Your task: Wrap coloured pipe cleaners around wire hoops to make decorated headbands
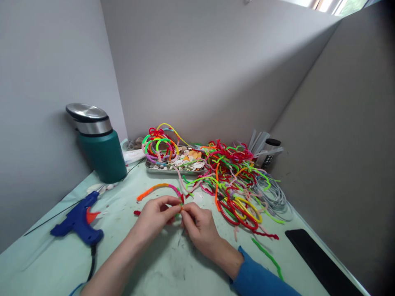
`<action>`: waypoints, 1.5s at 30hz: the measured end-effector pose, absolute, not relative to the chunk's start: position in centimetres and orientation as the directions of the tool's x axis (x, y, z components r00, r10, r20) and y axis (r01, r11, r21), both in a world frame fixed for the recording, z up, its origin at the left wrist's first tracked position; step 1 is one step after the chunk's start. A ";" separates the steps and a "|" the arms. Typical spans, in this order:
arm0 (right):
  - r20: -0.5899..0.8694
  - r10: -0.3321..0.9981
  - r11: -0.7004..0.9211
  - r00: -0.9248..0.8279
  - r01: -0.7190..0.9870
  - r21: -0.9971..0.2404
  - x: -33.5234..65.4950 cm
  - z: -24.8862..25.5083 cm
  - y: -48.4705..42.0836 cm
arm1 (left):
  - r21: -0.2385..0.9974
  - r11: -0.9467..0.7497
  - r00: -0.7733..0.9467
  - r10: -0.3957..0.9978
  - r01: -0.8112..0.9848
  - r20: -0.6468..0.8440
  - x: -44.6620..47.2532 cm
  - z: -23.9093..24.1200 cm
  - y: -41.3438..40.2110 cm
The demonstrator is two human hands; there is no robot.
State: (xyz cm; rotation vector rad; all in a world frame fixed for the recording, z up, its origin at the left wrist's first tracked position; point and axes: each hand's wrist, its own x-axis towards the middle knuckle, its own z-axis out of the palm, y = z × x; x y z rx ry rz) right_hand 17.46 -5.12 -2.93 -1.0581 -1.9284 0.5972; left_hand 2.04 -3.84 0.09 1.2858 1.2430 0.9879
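Both of my hands meet over the middle of the table, each in a pinch. My left hand (159, 213) grips a multicoloured pipe cleaner (159, 186), whose orange and pink length arches away to the left. Close beside it, my right hand (199, 226) pinches the same pipe cleaner near a small orange and green part. A short red piece sticks up between the fingertips. Fingers hide most of the join, so its exact shape cannot be made out. Another red end (137, 213) pokes out left of my left hand.
A blue glue gun (77, 222) lies at left, before a teal bottle (103, 154). Behind my hands stands a metal tray (174, 172) of shells with coiled pipe cleaners on it. A tangled pipe cleaner heap (231, 158), grey wire (277, 197) and a black strip (317, 259) lie right.
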 end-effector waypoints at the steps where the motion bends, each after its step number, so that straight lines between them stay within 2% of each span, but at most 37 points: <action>1: 0.453 0.835 0.551 -0.313 0.472 -0.688 17.6 -3.0 -5.1 | 0.977 -0.004 0.131 0.991 0.215 -0.025 1.8 0.2 -3.8; 3: 0.471 0.812 0.584 -0.345 0.517 -0.626 17.7 -3.1 -5.0 | 0.914 -0.172 0.196 0.975 0.367 0.105 1.4 0.4 -3.8; 6: 0.478 0.797 0.601 -0.370 0.558 -0.571 17.8 -3.3 -4.9 | 0.806 -0.301 0.299 0.940 0.511 0.162 1.0 0.8 -4.0; 10: 0.481 0.797 0.601 -0.365 0.554 -0.576 17.9 -3.2 -4.7 | 0.731 -0.330 0.286 0.939 0.597 0.190 1.2 1.2 -4.2; 14: 0.458 0.821 0.569 -0.340 0.554 -0.608 18.0 -3.0 -4.5 | 0.745 -0.298 0.227 0.953 0.597 0.199 1.3 0.9 -4.2; 21: 0.465 0.832 0.554 -0.303 0.514 -0.655 17.9 -2.8 -4.6 | 0.904 -0.104 0.052 0.995 0.414 0.090 1.6 0.0 -4.2; 25: 0.499 0.830 0.555 -0.250 0.458 -0.694 17.6 -2.6 -4.7 | 0.980 0.039 0.002 0.999 0.196 -0.041 2.4 0.1 -4.1; 31: 0.430 0.883 0.468 -0.188 0.420 -0.778 17.2 -2.6 -5.1 | 0.977 0.179 0.026 0.984 -0.112 -0.177 3.4 -0.1 -4.4; 35: 0.438 0.882 0.468 -0.171 0.422 -0.777 17.0 -2.7 -5.2 | 0.944 0.231 0.083 0.973 -0.236 -0.217 3.6 -0.2 -4.7; 37: 0.451 0.875 0.480 -0.176 0.435 -0.762 17.0 -2.7 -5.1 | 0.950 0.247 0.112 0.967 -0.191 -0.229 3.4 -0.2 -4.5; 40: 0.471 0.858 0.507 -0.205 0.479 -0.717 17.2 -2.8 -4.8 | 0.983 0.180 0.107 0.977 0.029 -0.182 2.8 0.0 -4.2; 43: 0.496 0.827 0.556 -0.267 0.523 -0.646 17.4 -3.0 -4.7 | 0.967 -0.001 0.153 0.987 0.253 -0.039 2.1 0.1 -4.0; 45: 0.504 0.806 0.585 -0.310 0.547 -0.599 17.5 -3.1 -4.6 | 0.915 -0.143 0.205 0.976 0.378 0.067 1.8 0.3 -4.0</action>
